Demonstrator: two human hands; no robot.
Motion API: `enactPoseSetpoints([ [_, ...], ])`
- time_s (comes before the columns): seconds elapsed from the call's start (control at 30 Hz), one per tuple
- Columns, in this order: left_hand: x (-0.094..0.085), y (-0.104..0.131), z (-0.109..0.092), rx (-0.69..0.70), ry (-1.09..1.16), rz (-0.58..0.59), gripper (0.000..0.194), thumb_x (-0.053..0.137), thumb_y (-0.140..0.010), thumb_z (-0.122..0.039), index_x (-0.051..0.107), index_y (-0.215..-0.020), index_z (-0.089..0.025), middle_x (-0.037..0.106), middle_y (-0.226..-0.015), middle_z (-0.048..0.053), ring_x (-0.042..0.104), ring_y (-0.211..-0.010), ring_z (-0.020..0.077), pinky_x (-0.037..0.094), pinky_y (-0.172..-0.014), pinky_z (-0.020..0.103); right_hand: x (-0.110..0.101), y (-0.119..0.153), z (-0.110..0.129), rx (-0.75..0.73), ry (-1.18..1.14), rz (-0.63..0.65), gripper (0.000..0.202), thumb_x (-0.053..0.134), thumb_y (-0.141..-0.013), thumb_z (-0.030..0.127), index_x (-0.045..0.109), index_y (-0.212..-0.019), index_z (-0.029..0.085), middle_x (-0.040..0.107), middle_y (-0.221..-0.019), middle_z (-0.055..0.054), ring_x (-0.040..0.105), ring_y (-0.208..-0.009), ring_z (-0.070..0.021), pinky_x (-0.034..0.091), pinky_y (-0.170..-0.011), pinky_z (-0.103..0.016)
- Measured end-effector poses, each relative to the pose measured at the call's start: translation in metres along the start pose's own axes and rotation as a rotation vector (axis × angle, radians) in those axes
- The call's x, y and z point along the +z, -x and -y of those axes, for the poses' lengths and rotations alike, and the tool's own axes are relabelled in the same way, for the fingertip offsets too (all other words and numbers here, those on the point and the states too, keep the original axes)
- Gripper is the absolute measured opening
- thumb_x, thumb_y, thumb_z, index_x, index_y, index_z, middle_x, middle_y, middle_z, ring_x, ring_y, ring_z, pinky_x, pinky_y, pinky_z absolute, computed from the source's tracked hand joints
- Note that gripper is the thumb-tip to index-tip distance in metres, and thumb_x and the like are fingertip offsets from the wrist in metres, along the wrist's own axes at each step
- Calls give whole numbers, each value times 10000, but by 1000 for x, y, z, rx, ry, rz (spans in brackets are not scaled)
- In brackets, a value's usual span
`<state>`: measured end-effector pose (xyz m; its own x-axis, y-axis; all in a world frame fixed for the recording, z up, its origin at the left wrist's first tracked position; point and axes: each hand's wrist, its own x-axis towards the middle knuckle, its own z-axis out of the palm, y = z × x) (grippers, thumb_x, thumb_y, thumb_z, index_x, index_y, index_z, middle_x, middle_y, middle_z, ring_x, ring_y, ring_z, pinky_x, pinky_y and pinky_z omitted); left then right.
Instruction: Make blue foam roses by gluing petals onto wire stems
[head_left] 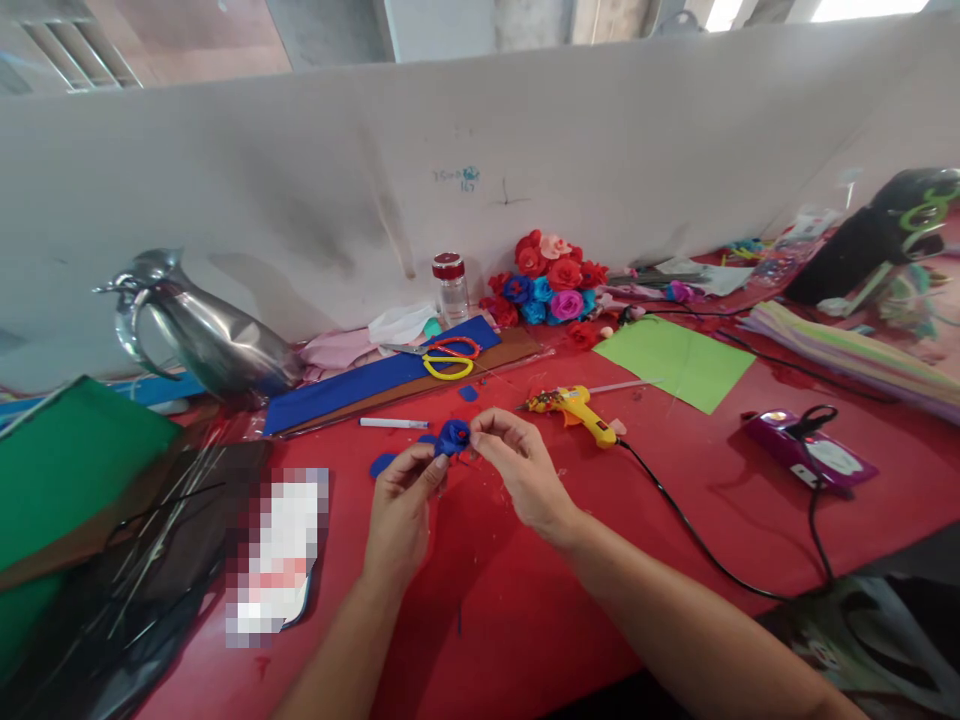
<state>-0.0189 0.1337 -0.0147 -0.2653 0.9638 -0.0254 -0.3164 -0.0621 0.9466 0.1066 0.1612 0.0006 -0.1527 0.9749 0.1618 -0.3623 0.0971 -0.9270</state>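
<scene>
My left hand (401, 495) pinches a small blue craft flower (452, 436) at its base, above the red table (480, 640). On the flower's right side, my right hand (525, 470) has thumb and forefinger closed at the petal edge; the fingers hide the exact contact. Loose blue petals (382, 464) lie just behind my left hand, and another blue piece (469, 393) sits farther back. A yellow hot glue gun (576, 408) rests right of the hands. Behind them are a white marker (394, 423) and scissors (448, 367) with red and yellow handles.
A bunch of craft flowers (551, 280) and a lidded jar (450, 290) stand by the white partition (300, 180). Left are a metal jug (217, 335) and a blurred-out phone-like object (277, 560). The glue gun's cord (690, 530) runs to a purple power box (814, 450).
</scene>
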Motion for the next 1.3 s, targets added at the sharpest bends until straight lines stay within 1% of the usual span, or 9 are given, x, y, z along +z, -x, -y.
enactPoseSetpoints([
  [0.2, -2, -1, -1, 15, -6, 26, 162, 799, -570, -266, 672, -644, -199, 533, -569, -30, 428, -530, 88, 354, -534, 233, 0, -1, -1, 20, -37, 26, 159, 613, -716, 325, 544, -632, 210, 483, -586, 31, 414, -580, -123, 342, -574, -258],
  [0.4, -3, -2, -2, -10, 11, 39, 161, 807, -559, -250, 677, -637, -195, 537, -566, -31, 437, -531, 82, 351, -534, 221, 0, -1, 4, 67, -106, 13, 187, 617, -714, 355, 547, -621, 208, 515, -596, 28, 462, -588, -120, 381, -612, -258],
  [0.57, -2, -3, -2, -25, -14, 40, 184, 812, -540, -264, 670, -631, -190, 531, -561, -30, 429, -518, 84, 355, -519, 226, -2, -4, 8, 54, -40, 29, 196, 673, -709, 371, 577, -666, 206, 536, -631, 31, 469, -600, -115, 382, -595, -246],
  [0.73, -2, -4, -1, -26, -27, 37, 189, 818, -526, -257, 668, -621, -193, 530, -551, -35, 428, -515, 82, 359, -528, 226, -5, -7, 5, 86, -12, 17, 189, 641, -717, 349, 574, -622, 200, 524, -583, 34, 457, -570, -111, 361, -553, -241],
  [1.0, -6, -4, -4, 58, -147, 50, 145, 801, -556, -236, 675, -612, -190, 555, -593, -19, 448, -582, 105, 381, -581, 240, -9, -9, 4, 67, 65, 36, 178, 618, -710, 318, 564, -596, 193, 486, -551, 43, 419, -544, -98, 328, -525, -236],
  [1.17, -6, -4, -6, 39, -109, 27, 146, 807, -538, -218, 686, -619, -197, 561, -597, -25, 444, -580, 103, 372, -561, 233, -11, -12, 3, 97, 67, 47, 168, 636, -721, 315, 599, -616, 189, 499, -524, 50, 427, -517, -92, 327, -506, -232],
  [1.3, -9, -6, -6, 16, -40, 6, 176, 828, -512, -218, 689, -620, -212, 578, -602, -31, 473, -586, 102, 390, -579, 232, -10, -12, 2, 110, 13, 66, 164, 673, -713, 318, 623, -635, 183, 537, -547, 50, 450, -522, -86, 340, -511, -229],
])
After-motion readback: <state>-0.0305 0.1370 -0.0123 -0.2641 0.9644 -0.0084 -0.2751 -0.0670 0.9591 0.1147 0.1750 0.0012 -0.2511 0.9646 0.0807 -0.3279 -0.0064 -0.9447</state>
